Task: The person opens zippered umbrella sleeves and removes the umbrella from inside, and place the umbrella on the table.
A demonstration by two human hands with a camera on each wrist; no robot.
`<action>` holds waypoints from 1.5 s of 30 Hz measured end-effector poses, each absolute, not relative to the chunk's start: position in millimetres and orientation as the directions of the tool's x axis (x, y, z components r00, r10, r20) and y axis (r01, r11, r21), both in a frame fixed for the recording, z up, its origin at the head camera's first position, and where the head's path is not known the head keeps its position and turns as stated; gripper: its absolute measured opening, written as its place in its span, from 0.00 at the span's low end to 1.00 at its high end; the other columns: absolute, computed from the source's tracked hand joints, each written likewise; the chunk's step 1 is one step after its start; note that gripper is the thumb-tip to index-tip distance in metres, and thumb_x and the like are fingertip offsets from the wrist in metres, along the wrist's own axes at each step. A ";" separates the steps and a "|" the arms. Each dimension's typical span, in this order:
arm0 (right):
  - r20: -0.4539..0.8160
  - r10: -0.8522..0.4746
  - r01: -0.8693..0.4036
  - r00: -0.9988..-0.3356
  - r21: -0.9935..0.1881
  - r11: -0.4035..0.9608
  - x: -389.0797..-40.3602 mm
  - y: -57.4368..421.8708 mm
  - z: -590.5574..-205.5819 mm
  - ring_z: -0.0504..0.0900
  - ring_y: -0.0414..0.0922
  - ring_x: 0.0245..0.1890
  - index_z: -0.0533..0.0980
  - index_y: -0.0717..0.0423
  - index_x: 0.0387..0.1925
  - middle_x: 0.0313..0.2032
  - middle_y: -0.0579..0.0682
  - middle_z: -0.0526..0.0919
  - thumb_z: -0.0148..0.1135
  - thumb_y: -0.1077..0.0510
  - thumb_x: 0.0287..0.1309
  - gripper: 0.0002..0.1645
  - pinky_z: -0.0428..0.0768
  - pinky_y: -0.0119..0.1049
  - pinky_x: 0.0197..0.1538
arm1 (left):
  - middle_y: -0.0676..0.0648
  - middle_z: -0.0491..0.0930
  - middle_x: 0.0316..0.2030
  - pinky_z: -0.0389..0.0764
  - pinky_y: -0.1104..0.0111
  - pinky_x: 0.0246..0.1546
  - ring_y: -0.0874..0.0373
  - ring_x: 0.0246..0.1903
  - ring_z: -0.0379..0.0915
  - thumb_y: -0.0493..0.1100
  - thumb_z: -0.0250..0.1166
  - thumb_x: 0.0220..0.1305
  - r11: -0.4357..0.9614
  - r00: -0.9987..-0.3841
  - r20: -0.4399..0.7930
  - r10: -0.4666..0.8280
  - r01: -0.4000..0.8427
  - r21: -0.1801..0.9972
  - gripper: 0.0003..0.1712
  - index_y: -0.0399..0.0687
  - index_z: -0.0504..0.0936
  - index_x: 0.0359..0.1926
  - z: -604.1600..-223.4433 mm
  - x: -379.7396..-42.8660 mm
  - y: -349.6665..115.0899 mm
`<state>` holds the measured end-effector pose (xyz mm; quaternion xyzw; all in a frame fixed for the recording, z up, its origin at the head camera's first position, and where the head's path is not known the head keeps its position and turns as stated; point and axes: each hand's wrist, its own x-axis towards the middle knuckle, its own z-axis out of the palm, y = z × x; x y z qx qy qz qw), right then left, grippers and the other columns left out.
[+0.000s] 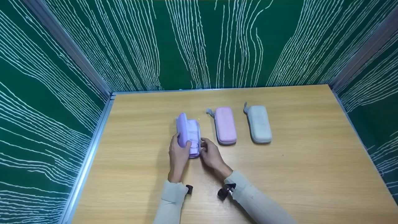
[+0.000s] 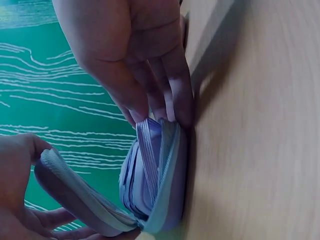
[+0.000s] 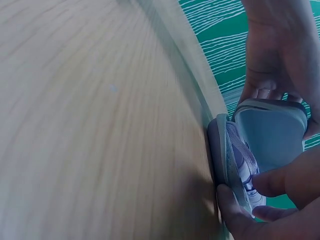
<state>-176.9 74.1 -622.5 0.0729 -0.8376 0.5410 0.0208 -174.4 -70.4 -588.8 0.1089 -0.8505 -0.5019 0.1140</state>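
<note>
A purple zip case [image 1: 194, 133] stands unzipped on the table, its lid [image 1: 182, 128] tilted up on the left side. My left hand [image 1: 179, 155] grips the lid at its near end, thumb on the inner face and fingers behind. At the case's right edge, my right hand [image 1: 213, 155] pinches the rim, thumb inside and fingers along the outer wall. Folded lilac fabric and a strap [image 3: 241, 145] show inside the case in the right wrist view. In the left wrist view the right hand [image 2: 155, 55] holds the zip edge of the base.
To the right lie a closed pink case [image 1: 226, 126] and a closed grey case [image 1: 260, 124], both with wrist loops at their far ends. The wooden table [image 1: 304, 168] is bounded by green walls [image 1: 279, 37] with white wavy lines and metal edge strips.
</note>
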 end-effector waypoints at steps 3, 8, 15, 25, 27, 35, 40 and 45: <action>0.105 -0.093 -0.134 -0.990 -0.908 0.397 -178.0 73.3 -622.2 0.86 0.56 0.42 0.73 0.79 0.61 0.41 0.65 0.86 0.59 0.78 0.58 0.27 0.84 0.41 0.47 | 0.30 0.79 0.63 0.78 0.44 0.64 0.34 0.62 0.78 0.38 0.68 0.64 0.455 -0.948 0.078 -0.309 -0.075 0.887 0.33 0.31 0.74 0.69 -589.3 -173.7 -74.1; 0.106 -0.094 -0.135 -0.990 -0.907 0.400 -179.3 73.1 -622.5 0.87 0.57 0.43 0.73 0.79 0.61 0.42 0.66 0.86 0.60 0.77 0.58 0.27 0.85 0.44 0.49 | 0.30 0.81 0.62 0.80 0.45 0.62 0.35 0.60 0.80 0.39 0.67 0.66 0.417 -0.941 0.073 -0.329 -0.076 0.906 0.30 0.36 0.76 0.68 -589.1 -170.4 -78.6; 0.116 -0.093 -0.145 -0.989 -0.892 0.429 -177.1 72.6 -619.0 0.84 0.54 0.42 0.73 0.79 0.62 0.42 0.65 0.84 0.61 0.75 0.58 0.28 0.84 0.46 0.50 | 0.31 0.85 0.55 0.85 0.45 0.53 0.38 0.51 0.85 0.39 0.65 0.69 0.423 -0.928 0.104 -0.358 -0.062 0.904 0.26 0.36 0.77 0.66 -592.4 -165.9 -83.0; 0.215 -0.169 -0.273 -0.962 -0.738 0.617 -165.8 59.1 -617.2 0.78 0.64 0.59 0.70 0.71 0.70 0.58 0.69 0.77 0.70 0.61 0.63 0.37 0.79 0.58 0.64 | 0.30 0.84 0.54 0.86 0.45 0.48 0.39 0.49 0.85 0.38 0.56 0.76 0.452 -0.914 0.089 -0.395 -0.109 0.885 0.24 0.31 0.75 0.68 -594.6 -156.9 -91.1; 0.255 -0.197 -0.320 -0.947 -0.670 0.670 -164.9 55.8 -617.9 0.78 0.66 0.60 0.71 0.69 0.70 0.60 0.71 0.76 0.73 0.58 0.61 0.39 0.80 0.59 0.62 | 0.29 0.85 0.51 0.86 0.44 0.44 0.39 0.44 0.86 0.38 0.55 0.76 0.462 -0.912 0.097 -0.399 -0.108 0.880 0.23 0.31 0.75 0.67 -595.4 -156.3 -91.3; 0.234 -0.287 -0.367 -0.929 -0.473 0.801 -170.1 44.3 -613.3 0.73 0.67 0.67 0.70 0.62 0.74 0.69 0.73 0.70 0.74 0.50 0.63 0.43 0.78 0.58 0.65 | 0.29 0.85 0.49 0.85 0.44 0.41 0.40 0.39 0.85 0.38 0.51 0.78 0.486 -0.904 0.097 -0.415 -0.130 0.864 0.23 0.31 0.73 0.68 -596.2 -157.9 -90.9; 0.201 -0.305 -0.363 -0.931 -0.402 0.841 -173.9 36.9 -608.7 0.73 0.67 0.66 0.71 0.62 0.74 0.69 0.73 0.69 0.72 0.49 0.65 0.42 0.81 0.56 0.62 | 0.28 0.84 0.51 0.86 0.45 0.41 0.39 0.42 0.85 0.38 0.50 0.80 0.477 -0.904 0.082 -0.419 -0.142 0.868 0.24 0.31 0.71 0.70 -593.5 -158.5 -91.4; 0.211 -0.296 -0.353 -0.932 -0.323 0.878 -174.5 28.8 -606.5 0.75 0.67 0.63 0.72 0.63 0.72 0.67 0.74 0.70 0.69 0.50 0.66 0.38 0.84 0.55 0.56 | 0.29 0.83 0.54 0.85 0.44 0.46 0.38 0.46 0.84 0.39 0.49 0.80 0.471 -0.896 0.083 -0.435 -0.148 0.869 0.24 0.32 0.71 0.70 -593.2 -159.2 -93.3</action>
